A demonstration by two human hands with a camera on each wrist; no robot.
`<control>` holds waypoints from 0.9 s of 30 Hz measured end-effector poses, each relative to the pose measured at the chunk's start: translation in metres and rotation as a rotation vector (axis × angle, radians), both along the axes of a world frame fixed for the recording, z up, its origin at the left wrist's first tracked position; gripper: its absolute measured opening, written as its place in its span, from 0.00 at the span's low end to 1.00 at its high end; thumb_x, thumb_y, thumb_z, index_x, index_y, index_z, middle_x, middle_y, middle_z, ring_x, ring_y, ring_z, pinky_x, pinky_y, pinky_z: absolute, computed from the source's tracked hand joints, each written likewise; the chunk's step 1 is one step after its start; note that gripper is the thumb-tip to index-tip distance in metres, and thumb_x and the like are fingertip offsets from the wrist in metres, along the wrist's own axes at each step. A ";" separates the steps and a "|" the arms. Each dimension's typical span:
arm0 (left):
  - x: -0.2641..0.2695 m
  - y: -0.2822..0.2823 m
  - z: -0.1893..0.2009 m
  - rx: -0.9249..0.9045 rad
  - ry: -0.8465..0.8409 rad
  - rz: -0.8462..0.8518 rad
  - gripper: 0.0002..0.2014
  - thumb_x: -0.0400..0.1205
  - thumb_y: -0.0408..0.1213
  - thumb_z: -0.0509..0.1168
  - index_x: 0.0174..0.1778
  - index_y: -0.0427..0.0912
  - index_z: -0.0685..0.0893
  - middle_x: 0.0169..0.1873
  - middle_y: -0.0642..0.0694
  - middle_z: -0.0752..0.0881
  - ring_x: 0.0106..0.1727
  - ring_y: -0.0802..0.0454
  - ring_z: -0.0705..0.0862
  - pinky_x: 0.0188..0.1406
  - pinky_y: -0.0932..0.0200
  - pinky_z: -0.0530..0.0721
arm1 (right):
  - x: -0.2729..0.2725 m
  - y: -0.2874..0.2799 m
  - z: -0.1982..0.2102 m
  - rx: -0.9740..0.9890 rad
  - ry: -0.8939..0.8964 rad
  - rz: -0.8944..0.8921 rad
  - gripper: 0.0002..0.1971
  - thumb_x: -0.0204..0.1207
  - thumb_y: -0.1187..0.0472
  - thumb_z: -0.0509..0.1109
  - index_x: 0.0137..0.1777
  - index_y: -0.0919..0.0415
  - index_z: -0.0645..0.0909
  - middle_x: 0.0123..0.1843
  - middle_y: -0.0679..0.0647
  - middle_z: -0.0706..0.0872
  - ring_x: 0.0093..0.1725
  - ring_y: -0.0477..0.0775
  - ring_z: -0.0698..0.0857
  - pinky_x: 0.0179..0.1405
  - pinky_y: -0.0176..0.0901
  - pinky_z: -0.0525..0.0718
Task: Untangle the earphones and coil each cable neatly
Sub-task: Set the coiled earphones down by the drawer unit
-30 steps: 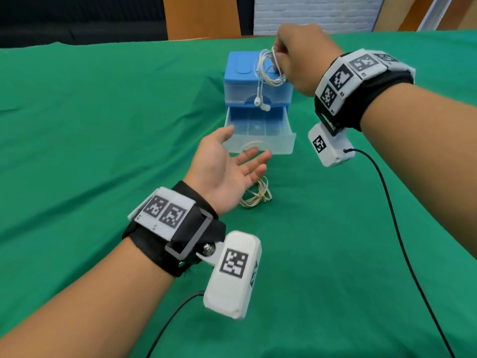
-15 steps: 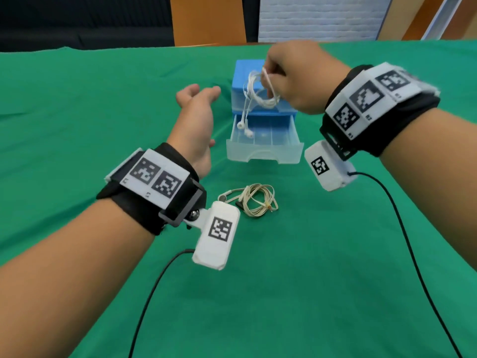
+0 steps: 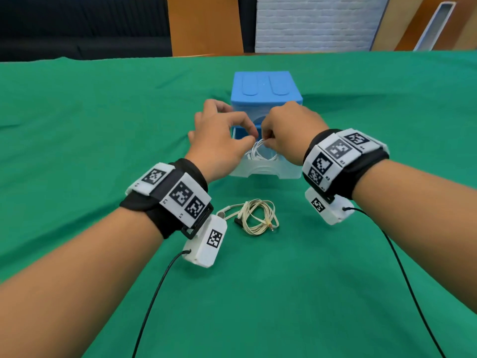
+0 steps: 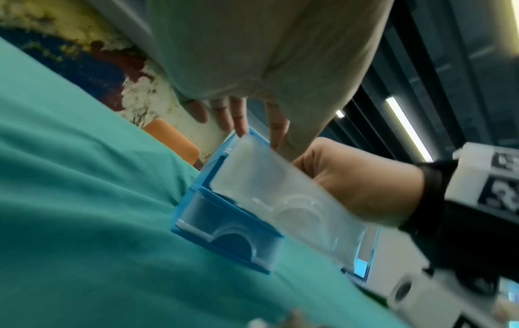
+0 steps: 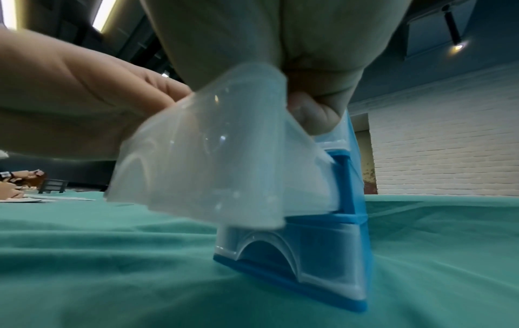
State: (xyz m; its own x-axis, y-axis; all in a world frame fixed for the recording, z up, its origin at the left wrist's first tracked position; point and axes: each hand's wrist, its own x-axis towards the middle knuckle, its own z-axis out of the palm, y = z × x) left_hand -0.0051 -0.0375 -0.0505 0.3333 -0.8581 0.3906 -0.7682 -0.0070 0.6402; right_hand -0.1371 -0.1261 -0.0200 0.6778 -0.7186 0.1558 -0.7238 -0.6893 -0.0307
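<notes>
A green tablecloth (image 3: pixel 77 151) covers the whole table, creased in soft folds. At 12 o'clock stands a small blue drawer unit (image 3: pixel 267 86) with two oblong recesses in its top; its upper translucent drawer (image 3: pixel 265 171) is pulled out toward the person, while the lower drawer, seen from the wrist views, is shut. Both forearms reach in from 6 o'clock, each with a black wrist strap carrying white square-code markers; tiny characters beside the codes are too small to read, and no brand name shows anywhere. The left hand (image 3: pixel 219 140) and the right hand (image 3: pixel 289 130) meet over the open drawer. The right hand's fingers are curled and pinch the top of the coiled white earphones (image 3: pixel 260 153), whose loops hang into the drawer. The left hand's thumb and forefinger curl toward the same coil at its 10 o'clock side, but whether they actually grip the cable cannot be told, since the hand hides the contact; in the left wrist view its other fingers are spread fairly straight by the unit's edge. At 6 o'clock from the drawer, well apart from both hands, the beige earphones (image 3: pixel 255 215) lie loosely looped on the cloth, partly hidden by the left wrist camera.
</notes>
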 end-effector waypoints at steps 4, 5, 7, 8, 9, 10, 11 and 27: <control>0.001 0.003 -0.005 0.024 -0.307 -0.117 0.09 0.84 0.45 0.66 0.50 0.62 0.91 0.55 0.57 0.80 0.63 0.51 0.75 0.56 0.47 0.65 | 0.001 0.001 0.002 -0.022 0.034 0.025 0.06 0.78 0.59 0.72 0.49 0.50 0.90 0.42 0.56 0.80 0.43 0.64 0.83 0.40 0.47 0.77; 0.000 0.003 -0.005 0.069 -0.356 -0.162 0.11 0.85 0.44 0.63 0.52 0.62 0.91 0.53 0.58 0.83 0.62 0.51 0.77 0.56 0.47 0.65 | 0.001 0.000 0.002 -0.012 0.047 0.036 0.06 0.78 0.59 0.72 0.49 0.50 0.91 0.42 0.56 0.81 0.43 0.64 0.83 0.39 0.47 0.77; -0.002 0.001 -0.006 0.157 -0.418 -0.184 0.15 0.86 0.46 0.57 0.51 0.58 0.91 0.50 0.57 0.86 0.59 0.53 0.79 0.54 0.47 0.63 | -0.003 -0.001 0.003 0.016 0.074 0.082 0.07 0.78 0.58 0.71 0.49 0.51 0.92 0.43 0.55 0.86 0.45 0.64 0.85 0.38 0.47 0.78; -0.001 -0.001 -0.006 0.183 -0.438 -0.177 0.18 0.85 0.50 0.54 0.49 0.55 0.91 0.49 0.55 0.86 0.57 0.52 0.80 0.52 0.47 0.62 | -0.006 -0.002 0.005 0.027 0.087 0.105 0.09 0.79 0.59 0.70 0.49 0.51 0.92 0.44 0.55 0.88 0.47 0.63 0.85 0.40 0.47 0.81; -0.001 -0.002 -0.006 0.195 -0.454 -0.168 0.23 0.83 0.54 0.51 0.47 0.51 0.91 0.48 0.54 0.86 0.56 0.52 0.80 0.50 0.47 0.62 | -0.010 -0.002 0.006 0.034 0.084 0.125 0.10 0.78 0.60 0.68 0.50 0.52 0.92 0.46 0.54 0.91 0.48 0.62 0.86 0.43 0.49 0.84; 0.000 -0.003 -0.007 0.201 -0.464 -0.164 0.26 0.81 0.56 0.48 0.45 0.48 0.90 0.47 0.53 0.87 0.54 0.51 0.80 0.49 0.47 0.62 | -0.014 -0.002 0.009 0.039 0.053 0.146 0.12 0.78 0.62 0.67 0.51 0.52 0.93 0.47 0.53 0.92 0.50 0.61 0.87 0.47 0.50 0.87; 0.002 -0.004 -0.008 0.201 -0.469 -0.164 0.28 0.80 0.56 0.47 0.45 0.45 0.90 0.47 0.51 0.87 0.53 0.51 0.81 0.50 0.46 0.63 | -0.019 -0.001 0.012 0.050 -0.004 0.161 0.13 0.77 0.63 0.67 0.52 0.53 0.93 0.47 0.51 0.93 0.50 0.58 0.88 0.52 0.50 0.87; 0.025 -0.012 0.022 -0.226 -0.301 -0.216 0.15 0.78 0.36 0.60 0.59 0.45 0.86 0.55 0.50 0.86 0.58 0.48 0.82 0.62 0.41 0.79 | -0.034 0.007 0.009 0.125 0.080 0.247 0.21 0.75 0.44 0.77 0.63 0.54 0.89 0.57 0.49 0.92 0.58 0.52 0.87 0.57 0.42 0.81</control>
